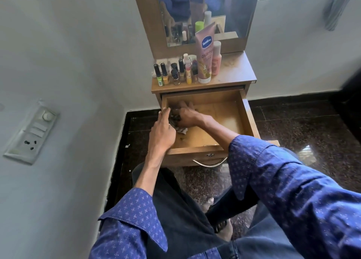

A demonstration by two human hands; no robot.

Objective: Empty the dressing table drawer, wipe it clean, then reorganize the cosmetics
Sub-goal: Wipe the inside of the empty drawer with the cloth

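Pink Vaseline tube point(204, 57) on dresser top, both hands holding cloth point(178, 125) in drawer point(248, 116)

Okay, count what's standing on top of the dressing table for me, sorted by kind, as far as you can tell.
Large Vaseline tube: 1
Pink bottle: 1
Small nail polish bottles and vials: about 10, packed too tightly for an exact count
Total: about 12

All stand on the tabletop. The drawer holds only a cloth, under both hands.

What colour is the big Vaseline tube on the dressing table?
The Vaseline tube is pink, shading to gold near its white cap; the head view shows it.
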